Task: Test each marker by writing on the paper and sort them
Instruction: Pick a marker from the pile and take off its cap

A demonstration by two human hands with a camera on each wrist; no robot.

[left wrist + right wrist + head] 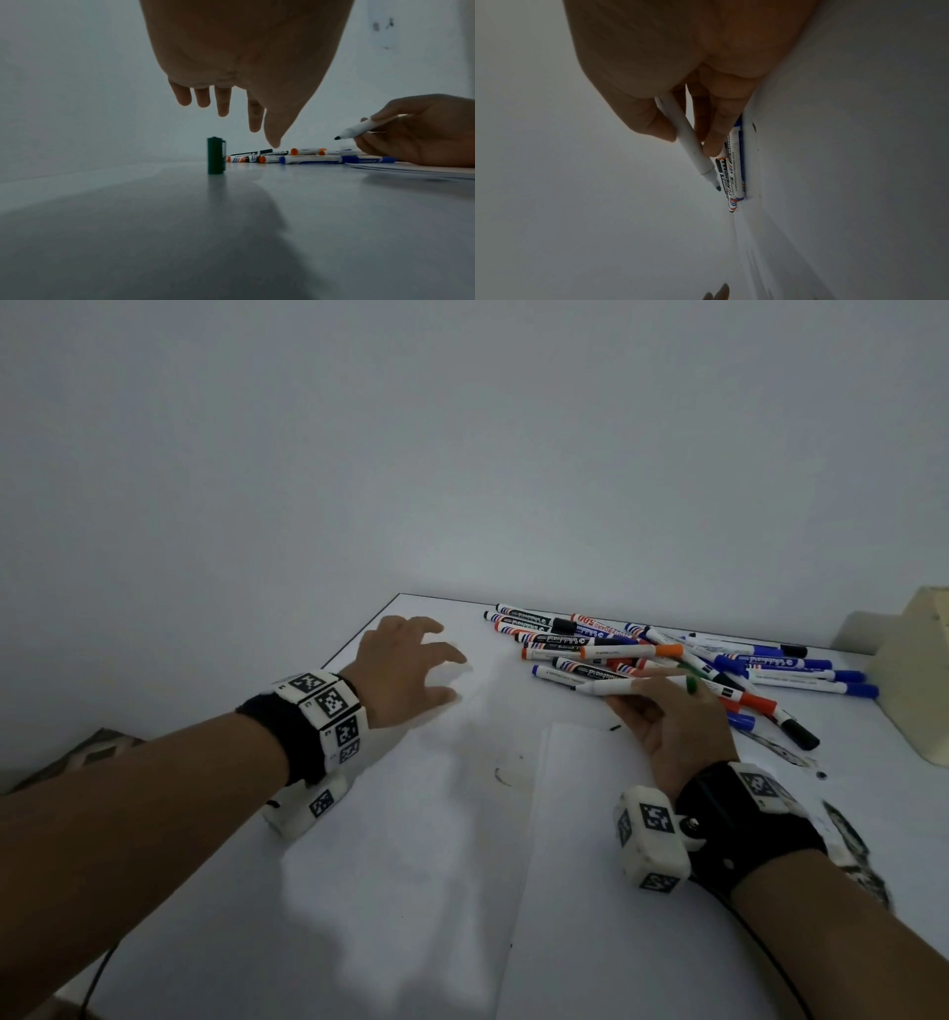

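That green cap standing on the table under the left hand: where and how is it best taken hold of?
Probably from above: the green cap stands upright and alone on the table, apart from the pile of markers. Pinch its round side walls near the top, away from the clip. The left hand hovers above it, open.

White table (421, 942), markers (667, 660), paper (590, 839), seemingly smudged

Pretty dim on my feed, everything's got a grey-blue cast. I'm looking at a plain bare wall (462, 428) behind a white table (411, 891) pushed into the corner. A cream box-like thing (919, 675) sits at the right edge, and patterned flooring (97, 752) peeks out lower left.
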